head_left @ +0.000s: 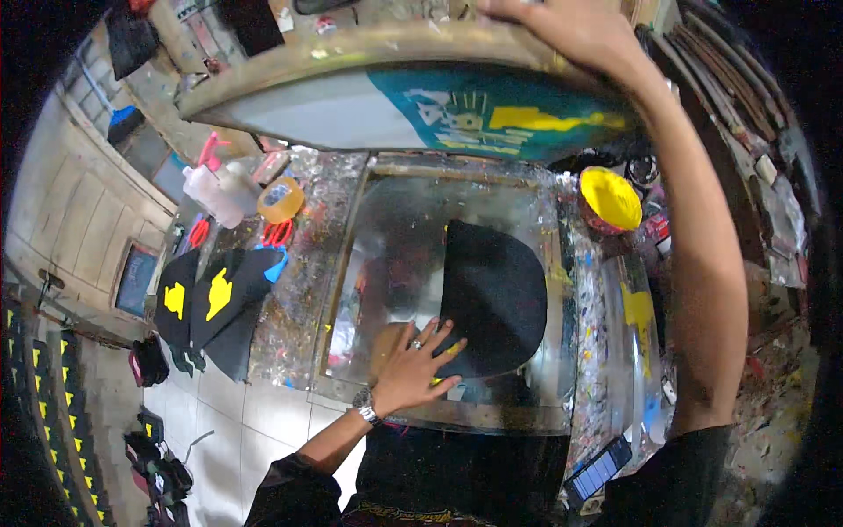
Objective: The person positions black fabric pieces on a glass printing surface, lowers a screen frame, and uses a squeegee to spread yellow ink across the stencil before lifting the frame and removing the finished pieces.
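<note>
My left hand (413, 369) lies with its fingers spread on the lower left part of a black half-oval fabric piece (496, 290), which rests on a framed glass plate (386, 228). My right hand (580, 35) is raised at the top, fingers gripping the edge of a wooden screen frame (351, 54). The screen stands tilted up at the back, its face showing pale mesh, a teal area and yellow ink over a stencil (439, 119).
Black pieces with yellow prints (219, 294), scissors (277, 231), tape (279, 200) and a pink-topped bottle (219, 193) sit left. A yellow ink bowl (610, 199), squeegee (637, 342) and phone (600, 472) are right. A door (97, 211) stands far left.
</note>
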{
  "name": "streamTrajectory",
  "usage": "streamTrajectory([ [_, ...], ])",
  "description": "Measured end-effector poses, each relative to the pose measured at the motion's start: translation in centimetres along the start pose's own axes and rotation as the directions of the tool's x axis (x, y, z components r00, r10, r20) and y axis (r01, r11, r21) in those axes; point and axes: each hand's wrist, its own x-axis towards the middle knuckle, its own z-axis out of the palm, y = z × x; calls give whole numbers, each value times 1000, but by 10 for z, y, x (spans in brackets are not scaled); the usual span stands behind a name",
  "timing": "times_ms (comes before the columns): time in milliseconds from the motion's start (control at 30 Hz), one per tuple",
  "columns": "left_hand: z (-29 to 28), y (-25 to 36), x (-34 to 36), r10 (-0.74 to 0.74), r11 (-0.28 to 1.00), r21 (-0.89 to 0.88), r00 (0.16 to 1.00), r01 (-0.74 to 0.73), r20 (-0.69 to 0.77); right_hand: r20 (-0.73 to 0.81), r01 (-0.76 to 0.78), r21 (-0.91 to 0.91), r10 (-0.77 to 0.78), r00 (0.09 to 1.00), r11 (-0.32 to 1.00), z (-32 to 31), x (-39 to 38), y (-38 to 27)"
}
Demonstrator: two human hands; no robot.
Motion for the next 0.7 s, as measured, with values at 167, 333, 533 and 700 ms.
streamTrajectory([
  [167, -19, 5, 1, -88, 971, -238, 969, 32, -231, 71, -60, 58, 56, 996, 996, 4, -71, -18],
  [333, -74, 11, -2, -812, 198, -927, 476, -318, -337, -327, 273, 132, -219, 919, 953, 64, -211, -43],
  [533, 10, -9, -59, -772, -72, -995, 627, 75, 103, 478, 9, 309, -163, 863, 951, 116, -287, -53],
  [700, 15, -5, -54, -749, 14, -962, 640, 273, 171, 440, 124, 347, -279, 854, 929, 142, -336, -56],
])
